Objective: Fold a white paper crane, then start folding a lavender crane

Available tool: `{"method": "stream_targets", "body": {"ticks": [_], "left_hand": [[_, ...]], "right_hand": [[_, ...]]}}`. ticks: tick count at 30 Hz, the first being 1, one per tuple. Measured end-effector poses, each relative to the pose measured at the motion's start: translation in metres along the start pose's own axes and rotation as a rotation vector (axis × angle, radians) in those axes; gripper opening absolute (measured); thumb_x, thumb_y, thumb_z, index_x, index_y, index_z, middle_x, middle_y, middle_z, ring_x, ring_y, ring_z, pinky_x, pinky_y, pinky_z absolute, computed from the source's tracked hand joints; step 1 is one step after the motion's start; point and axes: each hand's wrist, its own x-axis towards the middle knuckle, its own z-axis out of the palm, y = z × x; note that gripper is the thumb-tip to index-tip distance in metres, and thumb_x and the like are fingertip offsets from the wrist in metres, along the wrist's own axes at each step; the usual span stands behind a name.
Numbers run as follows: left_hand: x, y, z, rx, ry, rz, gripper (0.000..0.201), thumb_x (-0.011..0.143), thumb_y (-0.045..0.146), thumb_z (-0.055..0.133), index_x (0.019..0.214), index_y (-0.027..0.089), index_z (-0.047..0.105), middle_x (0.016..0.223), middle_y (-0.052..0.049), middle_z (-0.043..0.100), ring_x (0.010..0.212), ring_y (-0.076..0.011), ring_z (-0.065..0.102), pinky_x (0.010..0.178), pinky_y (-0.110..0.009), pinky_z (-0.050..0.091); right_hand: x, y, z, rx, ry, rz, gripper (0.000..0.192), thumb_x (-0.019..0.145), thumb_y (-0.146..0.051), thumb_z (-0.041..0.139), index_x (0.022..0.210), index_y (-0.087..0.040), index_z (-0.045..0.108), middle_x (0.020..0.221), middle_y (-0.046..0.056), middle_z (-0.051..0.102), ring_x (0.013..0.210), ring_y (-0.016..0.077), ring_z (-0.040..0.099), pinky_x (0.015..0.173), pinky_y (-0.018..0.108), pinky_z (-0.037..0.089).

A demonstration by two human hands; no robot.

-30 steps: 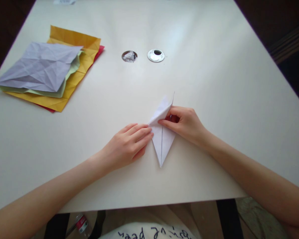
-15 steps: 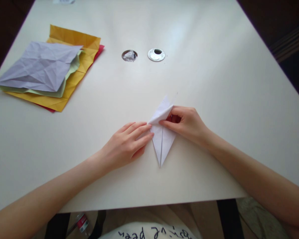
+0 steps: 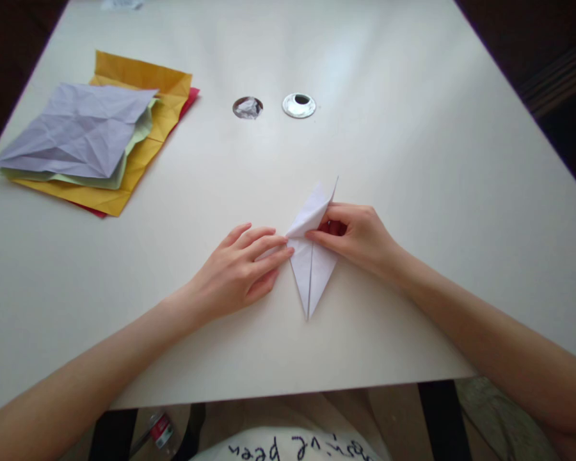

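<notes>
Nearest the camera, below the counter edge: pale fabric with dark lettering (image 3: 288, 447), and a clear plastic bottle with a red label (image 3: 159, 430) on the floor, partly hidden.

On the smooth off-white counter (image 3: 413, 160), front centre: white folded paper piece, kite-shaped with a sharp point toward the viewer (image 3: 311, 272). Centre crease runs down to the tip. Lower half lies flat; upper flap is lifted off the surface, tilted up and right.

Left hand (image 3: 237, 275): flat, fingers extended and slightly spread, fingertips pressing the paper's left edge at the fold line. Grips nothing, just pins it down.

Right hand (image 3: 358, 235): curled, thumb and forefinger pinched onto the raised flap, holding it up at the fold.

Far left: loose stack of creased square sheets (image 3: 96, 137). Lavender on top, heavily crease-marked, then pale green, mustard yellow, red at the bottom, corners offset.

Far centre: two round cable holes side by side. One stuffed with crumpled silvery foil (image 3: 248, 107), the other ringed by a shiny metal grommet (image 3: 299, 105).
</notes>
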Motion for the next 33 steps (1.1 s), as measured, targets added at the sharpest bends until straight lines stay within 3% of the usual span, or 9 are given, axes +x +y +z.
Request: {"method": "stream_targets", "body": {"ticks": [14,19,23,28,33], "left_hand": [[0.002,0.007,0.004,0.024,-0.049,0.053,0.035,0.089,0.02,0.04,0.123,0.013,0.049,0.13,-0.008,0.053,0.123,-0.02,0.043,0.104,-0.037,0.032],[0.004,0.012,0.004,0.052,-0.09,0.044,0.041,0.09,0.031,0.042,0.129,0.017,0.044,0.13,-0.01,0.051,0.124,-0.0243,0.042,0.105,-0.045,0.028],[0.004,0.017,0.006,0.105,-0.043,0.084,0.039,0.09,0.027,0.043,0.126,0.012,0.047,0.128,-0.011,0.053,0.12,-0.0241,0.046,0.103,-0.042,0.033],[-0.002,0.019,0.008,0.117,0.08,0.264,0.029,0.087,0.015,0.049,0.114,0.007,0.056,0.119,-0.008,0.061,0.111,-0.0204,0.055,0.095,-0.032,0.044],[-0.001,0.017,0.01,0.086,0.027,0.142,0.034,0.09,0.021,0.043,0.122,0.012,0.051,0.127,-0.007,0.055,0.118,-0.0181,0.051,0.099,-0.035,0.041]], "right_hand": [[0.0,-0.001,0.0,-0.006,0.001,0.019,0.021,0.07,-0.023,0.063,0.055,-0.016,0.05,0.055,-0.003,0.051,0.05,0.0081,0.043,0.05,0.023,0.033],[-0.001,-0.002,-0.001,-0.005,0.002,0.026,0.022,0.071,-0.023,0.063,0.055,-0.016,0.049,0.054,-0.003,0.05,0.049,0.0079,0.043,0.049,0.023,0.032],[0.0,-0.003,-0.001,-0.009,0.002,0.023,0.023,0.07,-0.023,0.063,0.054,-0.016,0.049,0.055,-0.003,0.05,0.05,0.008,0.043,0.051,0.023,0.032],[0.0,-0.002,0.0,-0.018,-0.001,0.019,0.023,0.07,-0.023,0.064,0.055,-0.015,0.05,0.056,-0.002,0.051,0.051,0.0082,0.044,0.051,0.023,0.032],[0.0,0.001,0.001,-0.014,0.0,0.012,0.024,0.07,-0.024,0.064,0.054,-0.016,0.049,0.055,-0.002,0.051,0.05,0.0082,0.043,0.05,0.023,0.032]]}}
